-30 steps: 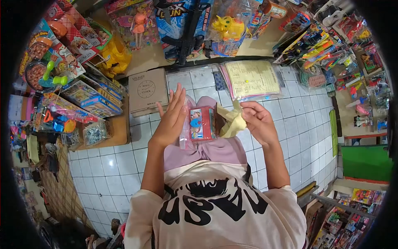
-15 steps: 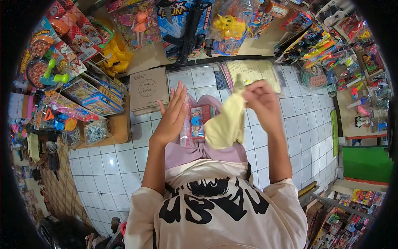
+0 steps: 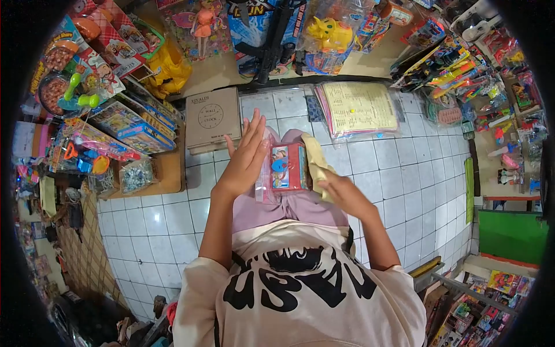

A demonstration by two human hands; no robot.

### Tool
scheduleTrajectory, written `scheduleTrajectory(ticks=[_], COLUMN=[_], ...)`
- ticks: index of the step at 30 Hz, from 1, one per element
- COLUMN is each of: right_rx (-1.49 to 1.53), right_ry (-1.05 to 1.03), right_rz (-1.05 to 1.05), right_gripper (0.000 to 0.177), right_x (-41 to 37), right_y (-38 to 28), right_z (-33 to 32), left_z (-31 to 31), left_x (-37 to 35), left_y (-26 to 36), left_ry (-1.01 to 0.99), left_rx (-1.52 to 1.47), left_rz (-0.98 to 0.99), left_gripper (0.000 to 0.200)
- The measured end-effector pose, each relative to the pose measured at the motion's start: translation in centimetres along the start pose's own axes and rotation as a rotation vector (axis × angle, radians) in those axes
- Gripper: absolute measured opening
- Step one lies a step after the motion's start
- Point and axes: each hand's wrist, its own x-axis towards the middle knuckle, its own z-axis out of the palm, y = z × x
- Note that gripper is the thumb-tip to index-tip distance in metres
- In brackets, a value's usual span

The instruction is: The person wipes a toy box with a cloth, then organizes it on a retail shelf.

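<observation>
On my lap sits a red and blue boxed toy in clear plastic wrapping. My left hand is open and upright at the left side of this pack, its fingers stretched out and the palm edge close to the plastic. My right hand grips a pale yellow cloth, its fingers closed on the lower end. The cloth hangs in a narrow strip along the right side of the pack, over my right thigh. The right hand is slightly blurred by motion.
A brown wall clock box lies on the tiled floor ahead on the left. To the right of it is a plastic-covered stack of printed sheets. Packaged toys, including a black toy gun, line the far side; boxed toys stand at left.
My right hand has swung the yellow cloth down and back toward me, from in front of the pack to its right side. My left hand stays beside the pack.
</observation>
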Motion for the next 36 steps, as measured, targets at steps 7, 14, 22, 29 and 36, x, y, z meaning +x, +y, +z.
scheduleTrajectory(ticks=[7, 14, 22, 29, 36], right_rx=[-0.096, -0.417, 1.503, 1.509, 1.438], right_ry=[0.31, 0.018, 0.685, 0.754, 0.796], right_rz=[-0.338, -0.551, -0.013, -0.188, -0.427], right_gripper=[0.044, 0.042, 0.047, 0.051, 0.051], right_x=[-0.4, 2.4, 3.5, 1.8, -1.2], right_y=[-3.0, 0.1, 3.6, 1.4, -1.8], right_z=[-1.7, 4.6, 4.1, -2.2, -6.9], left_z=[0.2, 0.3, -1.4, -2.5, 2.6], left_x=[0.1, 0.1, -1.0, -4.8, -7.6], left_y=[0.0, -0.2, -3.0, -8.1, -12.6], left_ry=[0.003, -0.008, -0.031, 0.063, 0.235], left_rx=[-0.015, -0.006, -0.25, -0.31, -0.945], left_rz=[-0.005, 0.001, 0.146, -0.021, -0.064], left_gripper=[0.052, 0.055, 0.08, 0.078, 0.073])
